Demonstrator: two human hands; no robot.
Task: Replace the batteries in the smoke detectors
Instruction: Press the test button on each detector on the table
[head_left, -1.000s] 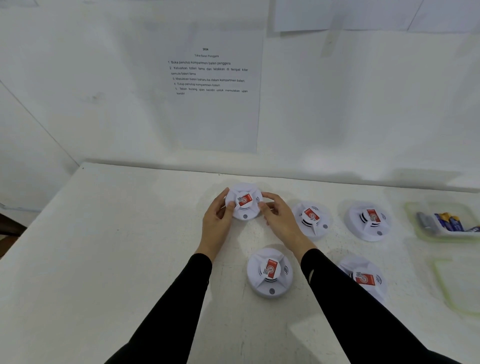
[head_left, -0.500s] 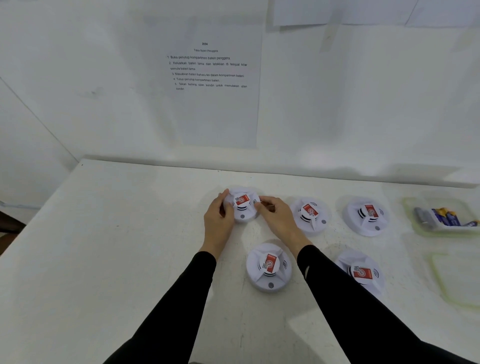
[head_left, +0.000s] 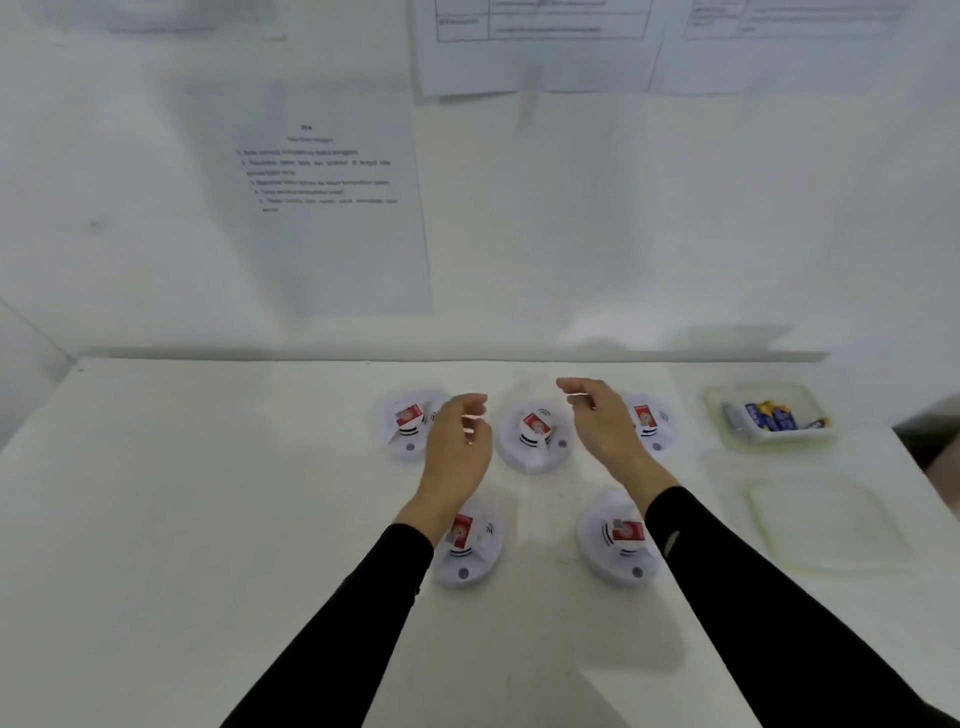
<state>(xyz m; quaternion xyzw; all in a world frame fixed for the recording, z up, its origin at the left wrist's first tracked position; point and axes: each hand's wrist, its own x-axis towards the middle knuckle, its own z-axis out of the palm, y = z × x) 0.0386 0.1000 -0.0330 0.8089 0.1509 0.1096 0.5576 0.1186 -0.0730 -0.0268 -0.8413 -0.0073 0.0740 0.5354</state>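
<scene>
Several white round smoke detectors with red labels lie on the white table (head_left: 208, 519). The back row has a left detector (head_left: 408, 423), a middle detector (head_left: 535, 436) and a right detector (head_left: 649, 423). Two more, a front left detector (head_left: 470, 545) and a front right detector (head_left: 615, 540), lie nearer me. My left hand (head_left: 457, 447) hovers between the back left and middle detectors, fingers loosely curled, holding nothing. My right hand (head_left: 602, 421) hovers right of the middle detector, fingers apart and empty. A clear tray (head_left: 727, 436) at the back right holds blue and yellow batteries (head_left: 771, 415).
A second, empty clear tray (head_left: 826, 525) sits on the table's right side. Printed sheets (head_left: 332, 208) are taped to the white wall behind the table. The table's right edge runs past the trays, with something dark (head_left: 930, 436) beyond it.
Both hands let go of the back left detector and moved right, now flanking the middle back detector. The camera view shifted, so everything sits further left in frame.
</scene>
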